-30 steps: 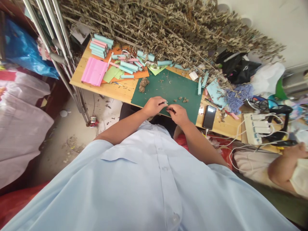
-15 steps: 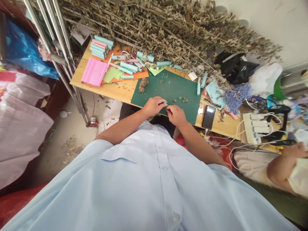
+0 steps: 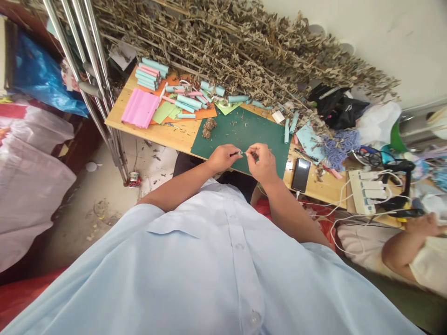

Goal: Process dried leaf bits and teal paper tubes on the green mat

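Note:
My left hand is closed over the near edge of a green cutting mat. Its thumb and fingers pinch a small paper tube, whose pale round end pokes out towards the right. Just right of that end, my right hand is closed in a pinch; whatever lies between its fingertips is too small to make out. A brown clump of dried herb rests on the mat's left part, with fine crumbs scattered beyond it.
Rolled blue and pink paper tubes and pink paper lie at the left. Dried leafy stalks fill the back. To the right are a phone, a power strip with cables, and another person's arm. Metal crutches lean at the left.
My right hand has lifted and shifted slightly right, over the spot where small herb bits lay on the mat. My left hand keeps its pinch, and the view has shifted slightly.

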### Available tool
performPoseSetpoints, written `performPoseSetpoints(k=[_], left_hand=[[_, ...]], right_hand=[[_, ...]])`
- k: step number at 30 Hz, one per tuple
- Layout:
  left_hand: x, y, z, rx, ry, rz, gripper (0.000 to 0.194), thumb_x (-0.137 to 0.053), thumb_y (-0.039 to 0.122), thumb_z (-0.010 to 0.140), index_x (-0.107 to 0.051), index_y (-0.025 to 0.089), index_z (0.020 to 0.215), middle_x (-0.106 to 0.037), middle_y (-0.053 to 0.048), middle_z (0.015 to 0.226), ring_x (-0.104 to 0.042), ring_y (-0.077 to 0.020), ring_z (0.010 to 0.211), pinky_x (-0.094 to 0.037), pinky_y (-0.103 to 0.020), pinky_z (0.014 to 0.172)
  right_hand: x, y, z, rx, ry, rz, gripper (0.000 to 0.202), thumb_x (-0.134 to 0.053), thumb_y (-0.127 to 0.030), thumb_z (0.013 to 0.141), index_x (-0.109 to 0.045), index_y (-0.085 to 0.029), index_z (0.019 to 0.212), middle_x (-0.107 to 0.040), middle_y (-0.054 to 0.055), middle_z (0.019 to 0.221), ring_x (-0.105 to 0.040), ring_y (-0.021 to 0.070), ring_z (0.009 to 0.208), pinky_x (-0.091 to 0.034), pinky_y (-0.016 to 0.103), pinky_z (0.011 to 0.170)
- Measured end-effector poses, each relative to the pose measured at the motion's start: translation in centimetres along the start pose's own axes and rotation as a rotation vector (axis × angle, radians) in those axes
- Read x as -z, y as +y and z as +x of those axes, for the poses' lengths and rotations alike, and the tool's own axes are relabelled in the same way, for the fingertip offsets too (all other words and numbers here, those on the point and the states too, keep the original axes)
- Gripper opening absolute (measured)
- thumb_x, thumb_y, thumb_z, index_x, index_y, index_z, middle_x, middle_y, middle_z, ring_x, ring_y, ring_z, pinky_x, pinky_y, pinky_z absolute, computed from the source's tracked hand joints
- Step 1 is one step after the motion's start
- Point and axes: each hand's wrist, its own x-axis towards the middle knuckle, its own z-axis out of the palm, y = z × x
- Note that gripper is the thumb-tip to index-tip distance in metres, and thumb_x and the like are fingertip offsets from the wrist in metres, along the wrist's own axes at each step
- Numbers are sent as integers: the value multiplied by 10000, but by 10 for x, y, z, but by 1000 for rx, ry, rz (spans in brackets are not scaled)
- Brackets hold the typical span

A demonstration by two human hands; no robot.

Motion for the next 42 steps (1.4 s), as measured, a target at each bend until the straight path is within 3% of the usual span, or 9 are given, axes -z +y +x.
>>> performPoseSetpoints(k=[4, 14, 22, 27, 35, 42], left_hand=[[0, 0, 0, -12, -3, -2, 232, -641, 352, 1013, -790, 177, 976, -742, -80, 910, -683, -195, 888, -524, -313, 839], [-3, -5, -1, -13, -3, -11, 221, -621, 322, 1017, -784, 174, 1012, -736, -75, 929, -676, -185, 882, -522, -304, 852], [-3, -2, -1, -5, 0, -32, 204, -616, 287, 1008, -786, 174, 1005, -743, -76, 928, -683, -184, 881, -532, -309, 846], [-2, -1, -1, -14, -10, -18, 255, -571, 308, 1032, -790, 180, 1005, -760, -88, 952, -695, -194, 922, -537, -322, 869], [-2, -1, -1, -12, 7, -5, 232, -626, 345, 1014, -782, 175, 990, -740, -79, 910, -676, -192, 878, -523, -313, 834], [0, 0, -1, -15, -21, -8, 263, -576, 337, 1039, -788, 183, 1017, -753, -84, 943, -691, -190, 911, -527, -307, 859]], right_hand=[[7, -7, 13, 55, -128, -128, 206, -507, -224, 1008, -575, -227, 1203, -741, 111, 1038, -705, 269, 945, -541, 410, 881], [14, -20, 28, 174, -321, -300, 203, -460, -230, 1032, -616, -204, 1159, -731, 114, 931, -644, 291, 887, -438, 351, 703], [12, -23, 12, 173, -245, -344, 271, -394, -256, 1073, -662, -219, 1099, -725, 104, 855, -639, 284, 848, -447, 368, 714], [11, -29, 1, 179, -233, -354, 282, -421, -241, 1053, -680, -208, 1160, -757, 124, 912, -676, 310, 921, -491, 421, 823], [17, -30, 0, 28, -112, -157, 246, -435, -284, 1066, -639, -241, 1196, -797, 93, 1130, -736, 291, 1020, -549, 429, 901], [10, -29, -1, 59, -165, -185, 271, -391, -261, 1071, -649, -236, 1151, -790, 105, 1082, -721, 300, 990, -526, 437, 893]])
